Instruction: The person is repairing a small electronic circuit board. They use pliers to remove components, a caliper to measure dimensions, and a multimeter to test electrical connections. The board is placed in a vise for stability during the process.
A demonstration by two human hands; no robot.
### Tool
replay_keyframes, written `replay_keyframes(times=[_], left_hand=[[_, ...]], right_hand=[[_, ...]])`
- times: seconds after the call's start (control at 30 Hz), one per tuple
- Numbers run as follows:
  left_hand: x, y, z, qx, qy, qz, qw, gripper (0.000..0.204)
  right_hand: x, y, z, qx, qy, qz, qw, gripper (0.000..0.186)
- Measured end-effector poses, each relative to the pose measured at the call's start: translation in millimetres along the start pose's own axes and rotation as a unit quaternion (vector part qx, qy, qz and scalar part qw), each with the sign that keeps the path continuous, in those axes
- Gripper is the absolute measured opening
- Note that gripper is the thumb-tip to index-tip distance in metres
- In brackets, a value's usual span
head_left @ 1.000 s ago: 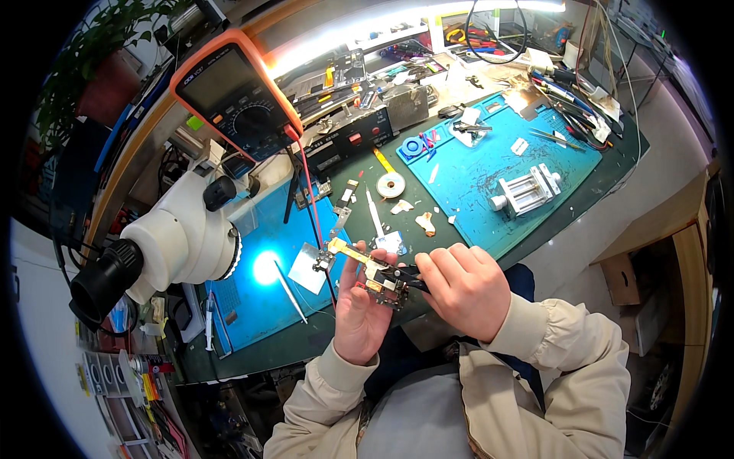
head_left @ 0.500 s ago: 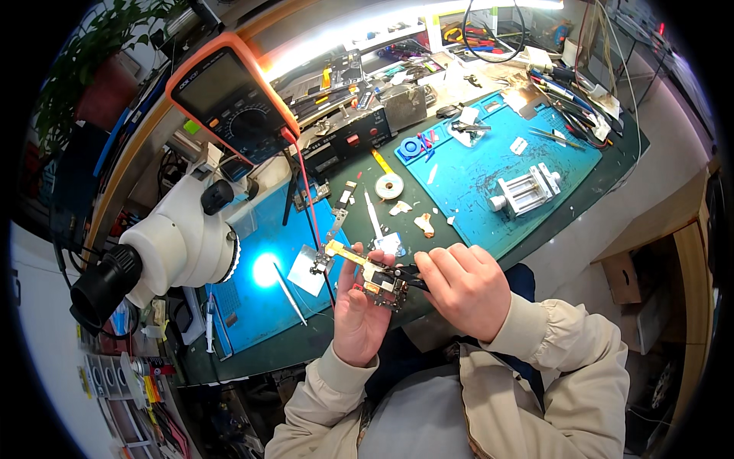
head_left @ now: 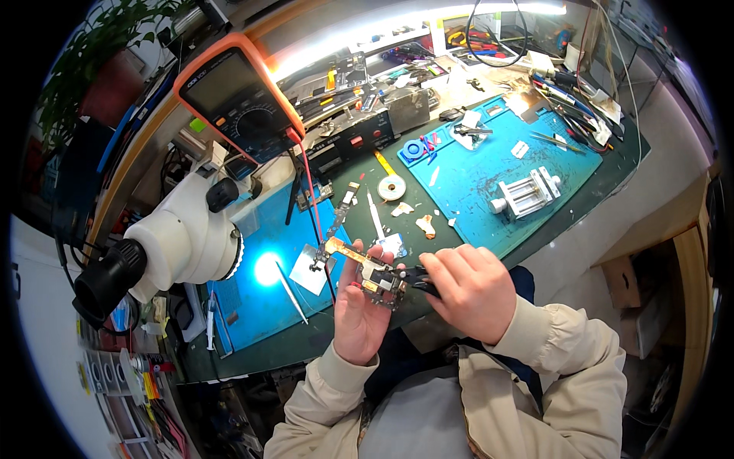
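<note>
My left hand point(head_left: 359, 325) is closed around a small circuit board point(head_left: 380, 283), its fingers behind it and its thumb at the near side. A copper-coloured flex strip point(head_left: 345, 251) runs from the board toward the upper left, ending in small dark parts. My right hand point(head_left: 475, 294) is wrapped around black-handled pliers point(head_left: 419, 280), their jaws at the board's right edge. Whether the jaws grip a part of it is too small to tell. Both hands are above the table's near edge.
A white microscope point(head_left: 183, 241) stands at left over a blue mat point(head_left: 252, 306) with a white pen-like tool point(head_left: 292, 294). Behind are an orange multimeter point(head_left: 241, 103) and a tape roll point(head_left: 391, 187). A metal clamp point(head_left: 527, 195) sits on another blue mat point(head_left: 489, 222) at right.
The circuit board has tilted slightly in my left hand, and its flex strip now shines more orange. The pliers stay at the board's right edge; the whole view has shifted slightly.
</note>
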State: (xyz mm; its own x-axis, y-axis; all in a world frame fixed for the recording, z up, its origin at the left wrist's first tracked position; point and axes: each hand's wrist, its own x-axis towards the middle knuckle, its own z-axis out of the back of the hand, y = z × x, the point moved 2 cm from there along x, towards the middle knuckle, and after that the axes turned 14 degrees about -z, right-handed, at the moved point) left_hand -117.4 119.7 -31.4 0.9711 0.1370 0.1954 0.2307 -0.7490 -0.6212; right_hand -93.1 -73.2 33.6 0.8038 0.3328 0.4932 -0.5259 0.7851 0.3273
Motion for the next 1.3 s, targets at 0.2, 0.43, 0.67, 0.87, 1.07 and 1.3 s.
replay_keyframes(times=[0.2, 0.43, 0.67, 0.87, 1.07, 1.3], left_hand=[[-13, 1, -7, 0.211, 0.089, -0.183, 0.956, 0.098], [-24, -5, 3, 0.463, 0.221, -0.199, 0.835, 0.075], [-24, -34, 1, -0.007, 0.153, 0.359, 0.921, 0.067], [-36, -31, 8, -0.026, 0.173, 0.374, 0.911, 0.081], [-36, -44, 12, 0.057, 0.227, 0.277, 0.932, 0.081], [-27, -54, 15, 0.215, 0.218, -0.05, 0.951, 0.081]], right_hand=[[-6, -8, -6, 0.549, 0.2, -0.346, 0.734, 0.031], [7, -15, 0, 0.67, 0.267, -0.346, 0.6, 0.029], [30, -17, 8, 0.488, 0.348, -0.058, 0.798, 0.031], [38, 4, 21, 0.445, 0.509, -0.149, 0.721, 0.033], [18, 13, 19, 0.303, 0.151, 0.028, 0.941, 0.043], [-13, 29, 26, 0.053, 0.01, 0.088, 0.995, 0.033]])
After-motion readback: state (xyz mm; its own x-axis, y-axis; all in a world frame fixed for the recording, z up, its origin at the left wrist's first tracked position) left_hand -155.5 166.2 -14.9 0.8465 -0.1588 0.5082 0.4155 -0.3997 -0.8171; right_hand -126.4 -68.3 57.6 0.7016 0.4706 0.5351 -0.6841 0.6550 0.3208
